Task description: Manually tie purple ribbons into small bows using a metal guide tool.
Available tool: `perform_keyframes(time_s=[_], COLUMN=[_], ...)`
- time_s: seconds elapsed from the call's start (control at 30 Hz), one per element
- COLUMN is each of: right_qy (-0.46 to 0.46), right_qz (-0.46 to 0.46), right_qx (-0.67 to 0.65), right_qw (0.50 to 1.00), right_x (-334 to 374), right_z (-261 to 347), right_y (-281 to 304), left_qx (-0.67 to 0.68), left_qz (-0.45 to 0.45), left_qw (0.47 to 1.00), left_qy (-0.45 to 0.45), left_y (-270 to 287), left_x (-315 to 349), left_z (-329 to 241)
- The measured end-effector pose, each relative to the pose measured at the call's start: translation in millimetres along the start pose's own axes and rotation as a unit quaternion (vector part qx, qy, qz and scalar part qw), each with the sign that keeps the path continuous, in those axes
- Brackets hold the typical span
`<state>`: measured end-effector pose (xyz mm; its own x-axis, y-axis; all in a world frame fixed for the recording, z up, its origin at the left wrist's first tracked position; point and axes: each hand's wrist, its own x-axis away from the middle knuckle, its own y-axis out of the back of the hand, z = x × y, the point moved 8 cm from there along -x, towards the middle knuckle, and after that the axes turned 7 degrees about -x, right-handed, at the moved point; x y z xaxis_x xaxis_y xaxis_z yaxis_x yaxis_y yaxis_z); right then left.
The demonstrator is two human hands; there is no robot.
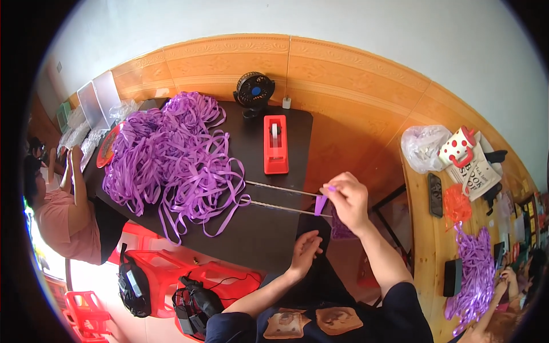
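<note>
**A:** Your right hand (347, 200) is raised over the near edge of the black table (269, 234), pinching the end of a purple ribbon (320, 203) between thumb and fingertips. You hold it up, I'd judge, so the strip hangs free and stays taut against the two thin rods (280, 198) that run from just left of that hand back toward the pile.

**B:** And your left hand (305, 250)?

**A:** Lower and nearer to you, at the table's edge below the right hand. Its fingers are loosely curled; I cannot tell whether they grip anything, though they seem to rest on dark cloth or the table rim.

**B:** Where does the ribbon come from?

**A:** From the big heap of purple ribbon (168, 154), well to the left of both hands and beyond them. It lies loose on the tabletop, in no box, probably so strands pull out without snagging.

**B:** Any containers?

**A:** The red tape dispenser (275, 144), straight beyond your right hand, holds one roll of tape. Beyond it stands a small black fan (254, 91). Far to your right, on the wooden bench (426, 240), a clear plastic bag (422, 147) holds something pale I cannot make out, beside a red mug with white dots (459, 146). A second ribbon pile (474, 274) lies there, by another person's hand.
</note>
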<state>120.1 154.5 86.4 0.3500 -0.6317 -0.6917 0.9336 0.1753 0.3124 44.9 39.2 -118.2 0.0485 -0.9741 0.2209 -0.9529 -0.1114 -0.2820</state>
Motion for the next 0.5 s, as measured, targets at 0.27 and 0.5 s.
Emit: perform_keyframes(time_s=[0.27, 0.5], right_qy=[-0.328, -0.524], right_qz=[0.03, 0.042], right_qx=[-0.221, -0.356], right_qw=[0.918, 0.773], right_x=[14, 66], right_z=[-133, -160], right_y=[-23, -51], left_qx=[0.048, 0.039], left_qz=[-0.116, -0.164], left_qw=[0.983, 0.967], left_qy=[-0.133, -0.191], left_y=[-2, -4], left_x=[-59, -77], left_z=[-24, -53])
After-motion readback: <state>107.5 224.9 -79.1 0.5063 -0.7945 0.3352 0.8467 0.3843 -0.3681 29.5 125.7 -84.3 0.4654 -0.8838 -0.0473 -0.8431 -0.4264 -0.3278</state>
